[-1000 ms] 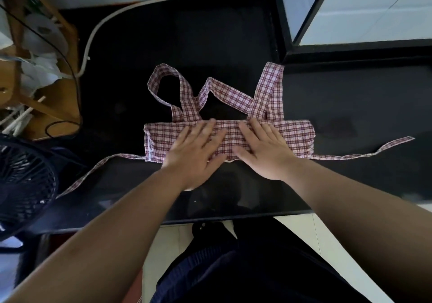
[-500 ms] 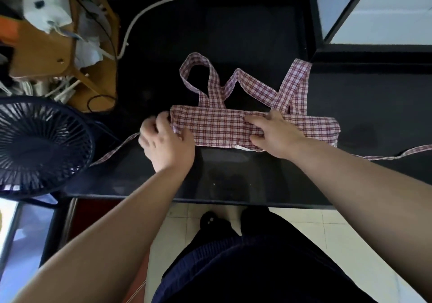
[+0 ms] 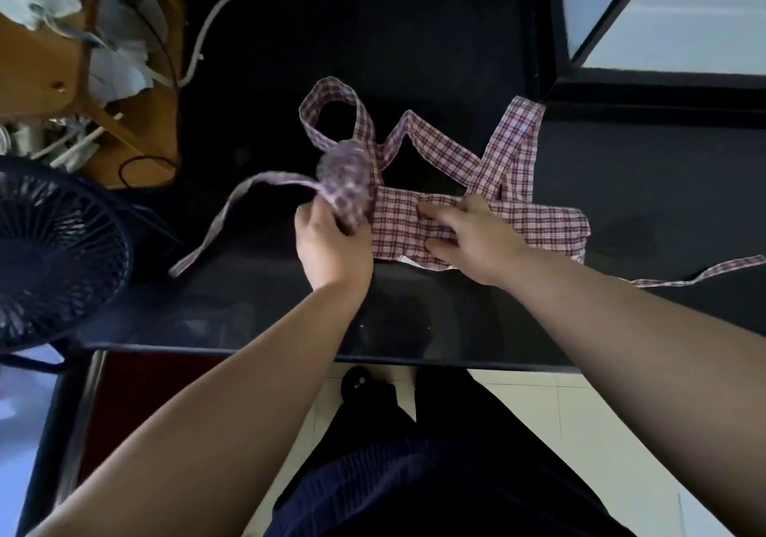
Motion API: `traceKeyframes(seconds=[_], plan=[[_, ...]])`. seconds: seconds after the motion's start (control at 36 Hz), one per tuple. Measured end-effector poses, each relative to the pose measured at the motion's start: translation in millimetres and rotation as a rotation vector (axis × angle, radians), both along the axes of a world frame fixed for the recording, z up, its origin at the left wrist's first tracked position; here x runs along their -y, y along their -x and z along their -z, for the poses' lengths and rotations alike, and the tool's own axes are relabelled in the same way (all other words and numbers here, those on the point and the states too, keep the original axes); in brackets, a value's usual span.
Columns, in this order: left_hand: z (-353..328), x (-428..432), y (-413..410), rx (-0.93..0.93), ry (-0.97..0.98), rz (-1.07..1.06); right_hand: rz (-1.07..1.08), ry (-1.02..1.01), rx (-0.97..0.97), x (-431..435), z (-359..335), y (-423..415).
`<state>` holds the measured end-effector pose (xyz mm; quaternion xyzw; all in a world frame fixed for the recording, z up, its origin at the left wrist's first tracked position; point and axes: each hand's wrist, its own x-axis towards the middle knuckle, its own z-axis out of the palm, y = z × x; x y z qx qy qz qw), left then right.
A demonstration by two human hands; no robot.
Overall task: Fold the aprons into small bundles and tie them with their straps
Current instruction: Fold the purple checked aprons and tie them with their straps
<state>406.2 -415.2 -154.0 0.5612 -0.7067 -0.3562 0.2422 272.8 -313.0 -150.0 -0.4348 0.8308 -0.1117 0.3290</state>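
One: Two hands are busy here. Where is the apron?
Two: It lies on the black table, folded into a long thin strip with red and white checks.
One: What does the left hand do?
Two: Its fingers are curled tight on the left end of the strip. That end is up off the table and bent over toward the middle (it looks blurry, so I cannot see the fold well).
One: And the right hand?
Two: It lies flat on the middle of the strip, fingers straight and a little apart, pressing down.
One: I see strings too.
Two: Yes. The left strap hangs from the raised end down to the table. The right strap lies on the table, stretched out to the right. The neck straps lie crossed behind the strip.
One: What is that round dark thing?
Two: A fan, just beside the table on the left.
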Motion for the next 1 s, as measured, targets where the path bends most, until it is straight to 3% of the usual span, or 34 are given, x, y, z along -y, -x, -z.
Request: traceKeyframes(seconds=[0.06, 0.14, 0.28, 0.39, 0.47, 0.53, 0.64, 0.69, 0.81, 0.89, 0.94, 1.0], plan=[[16, -2, -9, 0.081, 0.292, 0.334, 0.004, 0.003, -0.004, 0, 1, 1], [30, -1, -17, 0.208, 0.498, 0.667, 0.001, -0.009, -0.022, 0, 3, 0], [6, -6, -9, 0.741, 0.369, 0.952, 0.081, 0.077, 0.027, -3, 3, -2], [3, -4, -1, 0.861, 0.426, 1.021, 0.224, 0.199, 0.002, -15, -2, -10], [-2, -3, 4, 0.951, 0.424, 1.053, 0.543, 0.288, -0.078, -32, -6, -21], [-5, -5, 9, 0.956, 0.375, 1.052, 0.852, 0.23, -0.036, -44, -6, -23], [-9, -3, 10, 0.922, 0.328, 1.043, 1.719, 0.224, 0.435, -51, -7, -18], [-10, -3, 10, 0.913, 0.326, 1.062, 1.899, 0.277, 0.622, -48, -13, -15], [-13, 0, 8, 0.874, 0.303, 1.088, 1.899, 0.346, 0.854, -42, -16, -6], [-14, 0, 7, 0.872, 0.303, 1.088, 1.786, 0.457, 0.906, -37, -17, -5], [-14, 0, 7, 0.891, 0.325, 1.096, 1.667, 0.458, 0.638, -31, -18, -9], [-15, -1, 9, 0.91, 0.339, 1.107, 1.183, 0.335, 0.097, -28, -18, -16]])
